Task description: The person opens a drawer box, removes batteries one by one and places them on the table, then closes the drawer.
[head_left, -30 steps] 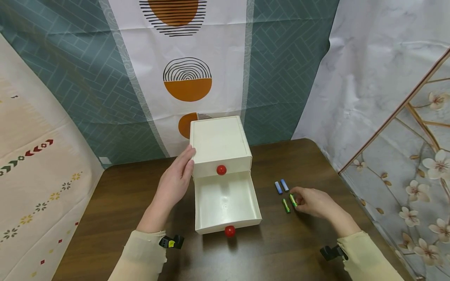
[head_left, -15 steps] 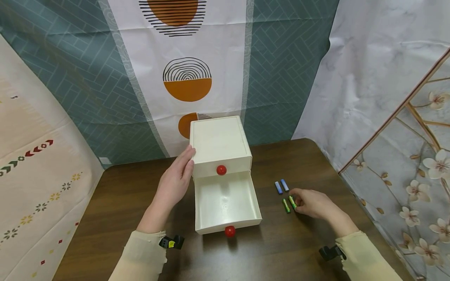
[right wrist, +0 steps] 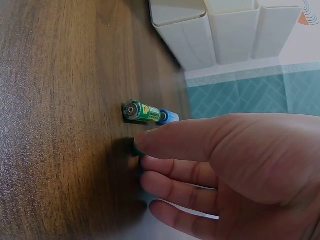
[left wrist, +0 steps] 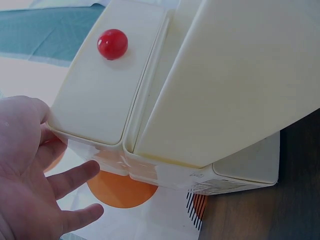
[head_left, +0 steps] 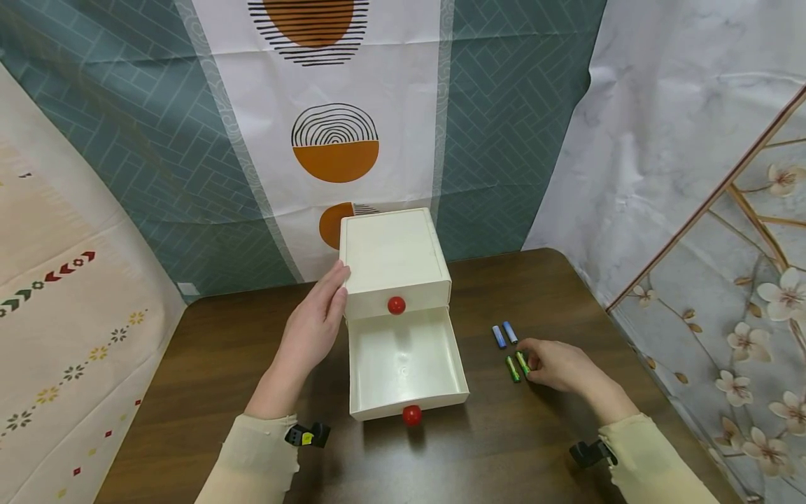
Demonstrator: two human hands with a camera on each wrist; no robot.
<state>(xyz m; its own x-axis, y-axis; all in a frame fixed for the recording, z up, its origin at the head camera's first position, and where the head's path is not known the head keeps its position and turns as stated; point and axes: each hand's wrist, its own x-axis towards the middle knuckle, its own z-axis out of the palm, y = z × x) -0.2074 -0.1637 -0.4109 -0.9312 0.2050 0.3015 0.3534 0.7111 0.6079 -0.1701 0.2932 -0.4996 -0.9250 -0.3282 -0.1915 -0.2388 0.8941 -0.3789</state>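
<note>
The right hand (head_left: 557,365) rests on the tabletop (head_left: 516,448) with its fingertips pinching a green battery (head_left: 522,362); a second green battery (head_left: 513,369) lies just beside it, and two blue batteries (head_left: 504,334) lie a little beyond the fingers. The left hand (head_left: 313,323), fingers straight, presses flat against the side of the white drawer box (head_left: 392,259), whose lower drawer (head_left: 406,364) stands pulled out between the two hands.

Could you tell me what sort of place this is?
Probably a staged tabletop recording corner, not a lived-in room: patterned cloths hang as backdrops all round a dark wooden table bearing only a small drawer box and batteries.
</note>
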